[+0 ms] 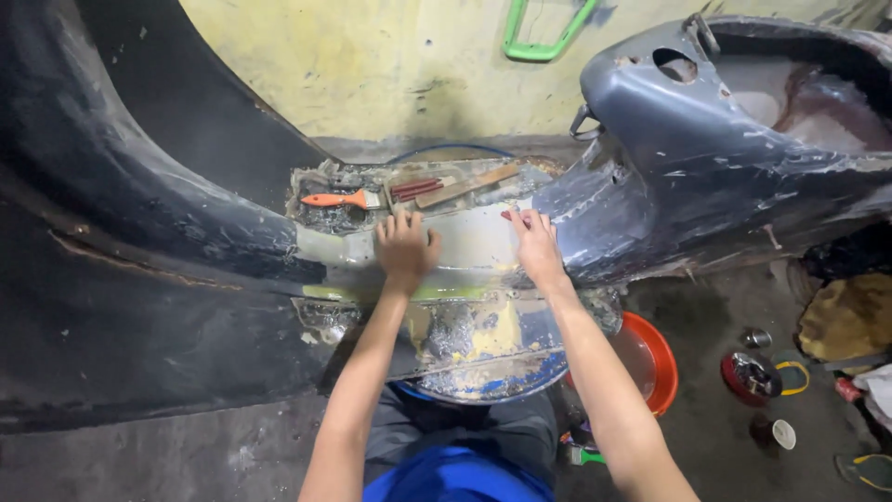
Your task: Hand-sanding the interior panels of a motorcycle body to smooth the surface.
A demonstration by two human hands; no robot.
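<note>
A stripped grey scooter body [706, 158] lies across a blue drum [483, 372]. My left hand [406, 246] rests palm-down, fingers spread, on the pale filler-covered centre ridge [469, 244] of the floorboard. My right hand [536, 244] presses a small red piece, seemingly sandpaper [513, 217], against the same ridge further right. Just beyond my hands lie an orange-handled brush [342, 199], a red-handled tool [416, 189] and a wooden stick [467, 185] on the crusted far side of the floorboard.
The dark front shield [139, 214] rises at left. A red basin [650, 358] sits on the floor at right, near a red-rimmed tin [751, 375], a small cup [783, 433] and a brown rag [850, 316]. A yellow wall [390, 65] stands behind.
</note>
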